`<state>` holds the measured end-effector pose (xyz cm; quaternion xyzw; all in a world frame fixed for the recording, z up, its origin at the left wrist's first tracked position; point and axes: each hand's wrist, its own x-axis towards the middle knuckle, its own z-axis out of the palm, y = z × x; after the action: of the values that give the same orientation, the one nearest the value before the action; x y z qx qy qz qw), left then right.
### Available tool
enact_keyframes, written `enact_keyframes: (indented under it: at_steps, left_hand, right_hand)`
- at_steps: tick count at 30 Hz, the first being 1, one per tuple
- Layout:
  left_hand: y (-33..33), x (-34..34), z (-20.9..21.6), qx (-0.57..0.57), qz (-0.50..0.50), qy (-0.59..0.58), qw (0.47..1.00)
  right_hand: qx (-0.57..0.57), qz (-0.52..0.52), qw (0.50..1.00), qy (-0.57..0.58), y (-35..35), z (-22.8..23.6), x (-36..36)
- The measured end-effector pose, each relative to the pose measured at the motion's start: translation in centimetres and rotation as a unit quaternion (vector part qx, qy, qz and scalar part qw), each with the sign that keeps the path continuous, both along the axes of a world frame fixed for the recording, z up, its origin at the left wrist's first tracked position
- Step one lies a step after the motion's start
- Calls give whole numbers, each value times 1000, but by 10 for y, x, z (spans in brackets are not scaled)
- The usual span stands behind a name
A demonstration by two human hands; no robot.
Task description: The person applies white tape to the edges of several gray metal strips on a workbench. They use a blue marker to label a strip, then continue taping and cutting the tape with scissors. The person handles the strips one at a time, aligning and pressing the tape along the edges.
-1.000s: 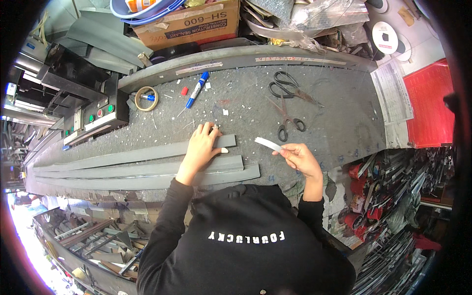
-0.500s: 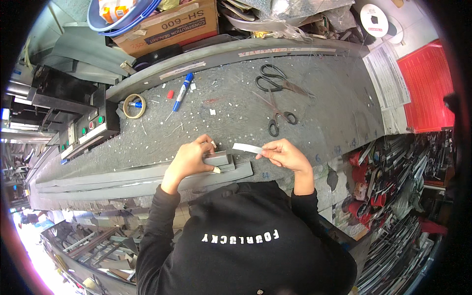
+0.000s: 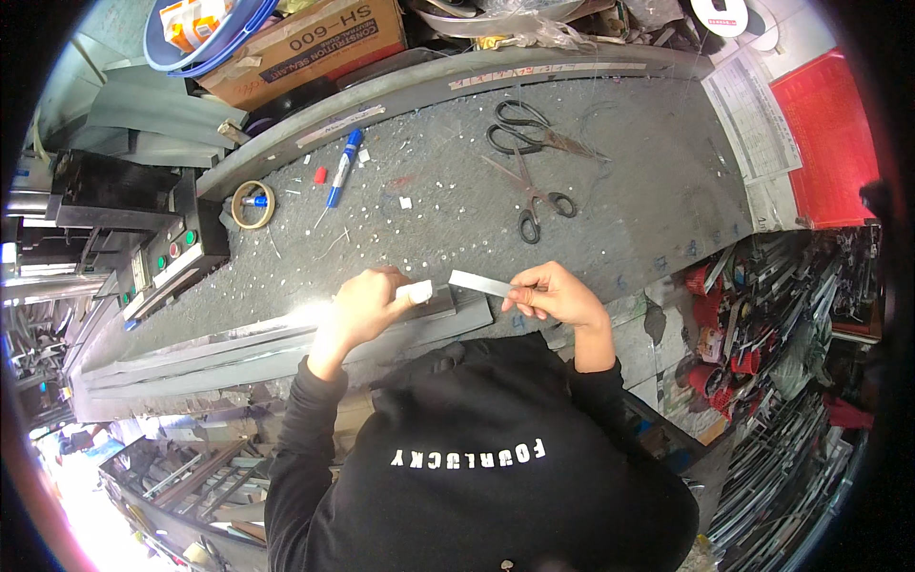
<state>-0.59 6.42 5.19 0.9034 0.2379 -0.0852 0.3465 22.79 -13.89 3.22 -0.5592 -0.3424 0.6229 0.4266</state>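
In the head view, the person's right hand (image 3: 558, 300) was closed in a pinch, thumb against fingers, on a short, flat, whitish translucent strip (image 3: 478, 284). The strip stuck out to the left from those fingertips, its long axis running nearly side to side, with its free end toward the left hand (image 3: 370, 305) and a little higher in the view than its held end. That free end sat just beside the white tip at the left hand's thumb, a narrow gap between them; whether that white was a thumb covering or a separate piece I could not tell.

The left hand was curled over the long, flat grey strips (image 3: 431, 328) near their right-hand ends. Its fingers' undersides were hidden, so I could not tell whether it gripped one or only rested there. The strips ran from beneath it far off to the left, along the near edge of the dark grey tabletop (image 3: 629, 210); their ends pointed toward the right hand, though the left hand was the nearer.

Beyond the right hand lay large black-handled scissors (image 3: 555, 142) and smaller black-handled scissors (image 3: 532, 191). Beyond the left hand lay a blue-and-white marker (image 3: 345, 167), and farther left, a tan tape ring (image 3: 236, 212).
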Motion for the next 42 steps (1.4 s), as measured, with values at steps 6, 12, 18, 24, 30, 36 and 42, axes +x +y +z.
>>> enact_keyframes:
  at_steps: [6,12,18,24,30,36,42]
  left_hand:
    - [-6,0,-3,-10,51,-11,999]
    - [-9,3,-8,48,77,-33,995]
    - [-14,3,-13,103,113,-24,988]
    - [-17,1,-20,147,136,-80,976]
    - [-17,-1,-19,100,130,-92,982]
    - [-20,-3,-9,35,148,-79,985]
    - [-25,-3,1,89,134,-122,979]
  right_hand:
    - [15,2,1000,12,2,6,1]
    - [4,-11,1000,7,7,9,-9]
    - [3,-18,998,55,12,7,-21]
    - [1,-17,999,45,12,8,-23]
    - [39,-23,999,18,12,10,-24]
    - [15,0,1000,-22,12,22,-33]
    - [40,5,996,-74,10,50,-40]
